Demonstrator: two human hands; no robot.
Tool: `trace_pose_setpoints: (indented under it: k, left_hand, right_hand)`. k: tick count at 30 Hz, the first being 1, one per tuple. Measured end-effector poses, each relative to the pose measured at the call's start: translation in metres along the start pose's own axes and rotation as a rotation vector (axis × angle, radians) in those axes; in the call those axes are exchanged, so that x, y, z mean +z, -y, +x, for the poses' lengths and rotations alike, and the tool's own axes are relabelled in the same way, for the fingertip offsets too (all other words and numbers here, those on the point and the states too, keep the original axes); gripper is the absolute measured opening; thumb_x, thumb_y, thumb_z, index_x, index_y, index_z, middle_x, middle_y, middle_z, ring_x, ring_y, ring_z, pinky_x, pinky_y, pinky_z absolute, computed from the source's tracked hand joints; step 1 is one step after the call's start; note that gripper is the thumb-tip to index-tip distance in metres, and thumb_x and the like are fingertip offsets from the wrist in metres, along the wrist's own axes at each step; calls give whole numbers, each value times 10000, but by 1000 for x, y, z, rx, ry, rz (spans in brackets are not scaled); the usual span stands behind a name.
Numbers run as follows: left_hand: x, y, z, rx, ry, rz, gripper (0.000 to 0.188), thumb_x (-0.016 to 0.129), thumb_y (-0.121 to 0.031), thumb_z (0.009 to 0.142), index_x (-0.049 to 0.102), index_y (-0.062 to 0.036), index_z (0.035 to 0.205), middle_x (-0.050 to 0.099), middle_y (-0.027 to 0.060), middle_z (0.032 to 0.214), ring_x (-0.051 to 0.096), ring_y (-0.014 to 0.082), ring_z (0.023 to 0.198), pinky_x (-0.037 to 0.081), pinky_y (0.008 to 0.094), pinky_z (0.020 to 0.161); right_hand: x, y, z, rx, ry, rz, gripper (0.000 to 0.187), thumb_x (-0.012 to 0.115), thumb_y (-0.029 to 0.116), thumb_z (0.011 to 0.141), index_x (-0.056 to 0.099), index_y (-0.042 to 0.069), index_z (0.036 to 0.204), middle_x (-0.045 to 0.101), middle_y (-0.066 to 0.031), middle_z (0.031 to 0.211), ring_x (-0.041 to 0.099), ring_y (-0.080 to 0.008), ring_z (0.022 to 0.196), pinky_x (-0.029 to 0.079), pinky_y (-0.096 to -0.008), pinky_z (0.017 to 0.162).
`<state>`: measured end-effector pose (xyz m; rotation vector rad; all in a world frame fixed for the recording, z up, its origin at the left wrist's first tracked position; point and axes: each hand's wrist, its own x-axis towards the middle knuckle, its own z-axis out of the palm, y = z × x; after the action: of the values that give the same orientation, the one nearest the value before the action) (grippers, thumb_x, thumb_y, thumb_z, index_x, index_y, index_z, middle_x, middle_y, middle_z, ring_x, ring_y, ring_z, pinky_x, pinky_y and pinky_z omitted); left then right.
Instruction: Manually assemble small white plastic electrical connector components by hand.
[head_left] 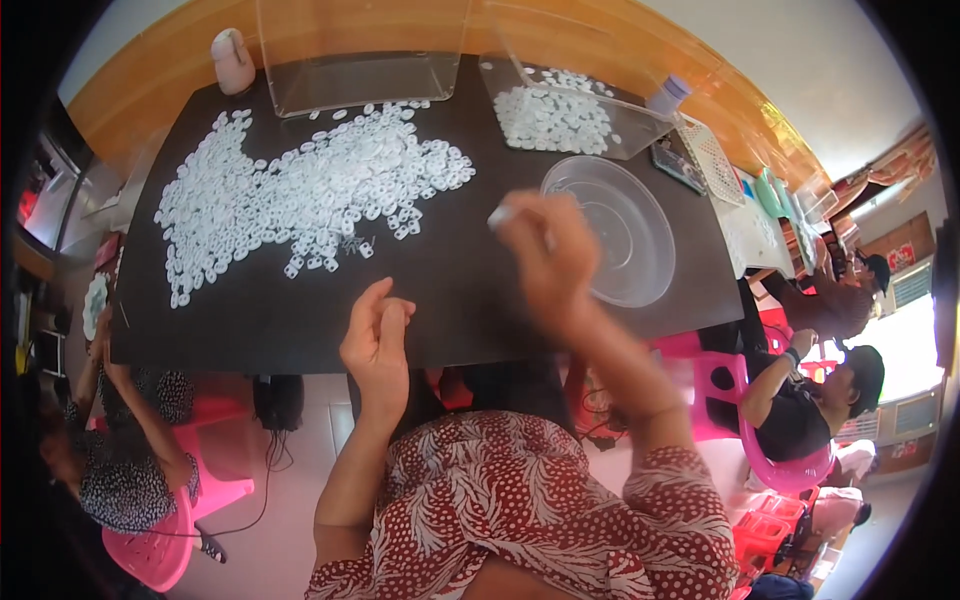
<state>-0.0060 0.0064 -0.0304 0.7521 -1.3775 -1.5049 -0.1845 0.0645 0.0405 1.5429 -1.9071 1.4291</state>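
Note:
A broad heap of small white oval plastic pieces [320, 180] with holes covers the left and middle of the dark table [450, 300]. At its near edge lie a few thin metal pins [353, 243]. My right hand [550, 250], smeared by motion, is raised beside the round clear plastic tray [655, 240]. A small white piece [499, 217] shows at its fingertips. Over the table's near edge, my left hand [378, 335] has its fingers curled with the thumb close to them. Whatever it may hold is too small or hidden to make out.
Behind the heap stands a clear bin [365, 100]; another clear bin [625, 145] to its right contains more white pieces [555, 115]. A phone [678, 166], a purple-capped container [668, 95] and a pinkish bottle [232, 62] are nearby. Other people sit on pink chairs [790, 470] at both sides.

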Motion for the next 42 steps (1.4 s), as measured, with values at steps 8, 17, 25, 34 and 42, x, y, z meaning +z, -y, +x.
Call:
trace_pose_setpoints:
  k: [8, 17, 25, 34, 42]
  left_hand:
    - [-11, 6, 35, 241, -53, 429, 169, 593, -17, 819, 623, -15, 985, 598, 70, 771, 565, 161, 698, 454, 272, 652]
    - [7, 8, 85, 648, 89, 1097, 99, 679, -93, 728, 622, -85, 809, 513, 75, 703, 536, 274, 706, 427, 397, 583]
    - [22, 12, 103, 580, 253, 1310, 147, 705, -104, 699, 586, -22, 725, 575, 120, 750, 566, 294, 753, 465, 396, 621]
    - [7, -3, 93, 411, 219, 1209, 130, 639, -128, 791, 583, -24, 735, 598, 104, 694, 565, 233, 629, 454, 339, 563]
    - [-3, -25, 58, -378, 191, -16, 176, 578, -176, 895, 587, -18, 817, 550, 16, 657, 450, 59, 515, 356, 193, 463]
  right_hand:
    - [-36, -125, 144, -129, -156, -457, 138, 626, 103, 771, 636, 19, 880, 625, -164, 854, 585, -318, 820, 446, -415, 716]
    - [11, -77, 93, -305, -57, -268, 138, 658, 42, 722, 637, 41, 858, 616, -126, 827, 564, -296, 779, 452, -385, 702]
    - [23, -37, 63, -324, 65, -36, 81, 640, 5, 713, 614, 23, 788, 597, -120, 776, 551, -305, 745, 451, -388, 657]
    - [29, -16, 21, -197, 208, 114, 82, 646, 0, 709, 616, 23, 782, 593, -99, 747, 556, -284, 721, 453, -371, 636]
    - [55, 2, -20, 439, 400, 585, 65, 632, 44, 780, 632, 3, 831, 619, -58, 741, 570, -108, 677, 446, -260, 594]
